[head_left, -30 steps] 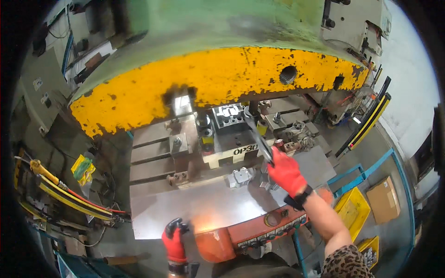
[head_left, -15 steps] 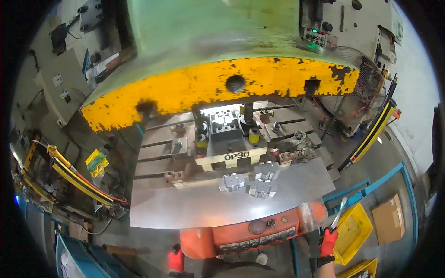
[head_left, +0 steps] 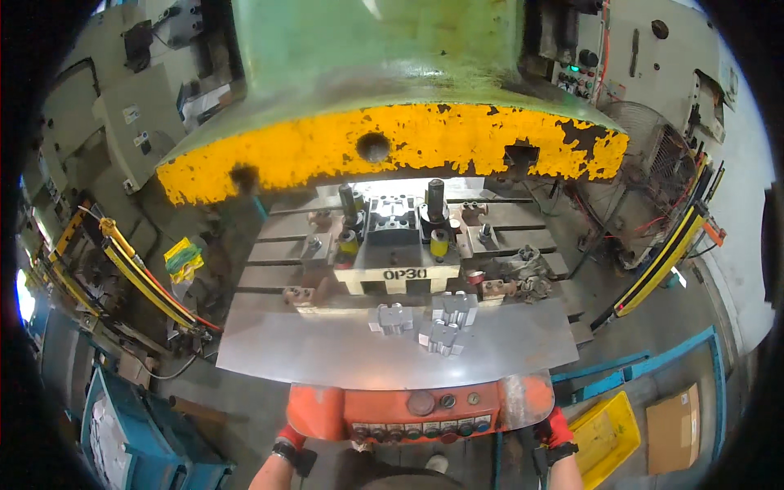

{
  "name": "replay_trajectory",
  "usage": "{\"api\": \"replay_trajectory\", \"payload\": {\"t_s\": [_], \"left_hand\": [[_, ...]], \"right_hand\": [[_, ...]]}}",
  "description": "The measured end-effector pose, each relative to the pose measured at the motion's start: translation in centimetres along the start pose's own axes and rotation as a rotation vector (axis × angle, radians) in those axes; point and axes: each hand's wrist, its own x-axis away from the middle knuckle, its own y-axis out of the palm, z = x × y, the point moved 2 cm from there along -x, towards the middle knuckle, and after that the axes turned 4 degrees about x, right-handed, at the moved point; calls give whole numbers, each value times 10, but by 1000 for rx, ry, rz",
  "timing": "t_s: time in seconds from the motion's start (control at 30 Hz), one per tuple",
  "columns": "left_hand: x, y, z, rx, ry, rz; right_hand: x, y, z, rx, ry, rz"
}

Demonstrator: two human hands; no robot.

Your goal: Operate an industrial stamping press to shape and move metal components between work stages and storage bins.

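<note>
My left hand (head_left: pixel 291 438), in a red glove, is at the left end of an orange control panel (head_left: pixel 371 404). At the panel's opposite end is my right hand (head_left: pixel 559 429), also red-gloved. The panel ends hide most of the fingers of both hands, and I see nothing held. Beyond the panel, several grey metal parts (head_left: pixel 393 318) lie close together on a flat metal plate (head_left: pixel 294 351). Behind them stands a die block (head_left: pixel 398 280) with upright posts and a shiny top. The yellow-fronted press ram (head_left: pixel 457 139) hangs above, apart from the die.
Yellow-and-black guard posts (head_left: pixel 147 273) flank the press, with a matching right post (head_left: pixel 665 261). At lower right are a yellow bin (head_left: pixel 608 437), a cardboard box (head_left: pixel 674 433) and a blue rail (head_left: pixel 637 367). A blue cart (head_left: pixel 135 433) stands at lower left. A rag (head_left: pixel 527 269) lies right of the die.
My left hand has risen to the panel's left end. My right hand has moved to its right end, and the silver tool it held is out of sight. The view has shifted.
</note>
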Motion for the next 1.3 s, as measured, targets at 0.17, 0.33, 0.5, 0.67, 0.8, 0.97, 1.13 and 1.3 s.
{"api": "replay_trajectory", "payload": {"t_s": [0.17,0.33,0.5,0.67,0.8,0.97,1.13,1.3], "left_hand": [[3,1,1,-1,-17,4],[3,-2,3,-1,-35,12],[2,-4,0,2,-52,21],[4,-5,-4,2,-57,15],[4,-4,-6,2,-48,11],[5,-4,-4,1,-38,9],[8,-6,-2,-3,-33,5],[5,-6,2,2,-19,-13]], "right_hand": [[-12,11,14,-73,-178,57],[-39,20,9,-12,-252,85],[-53,24,3,11,-272,98],[-34,29,-13,204,-383,111],[-20,29,-25,-148,-54,34],[-31,28,-31,382,-407,42],[-30,33,-5,-106,-446,115],[-16,27,6,-337,-210,100]]}}
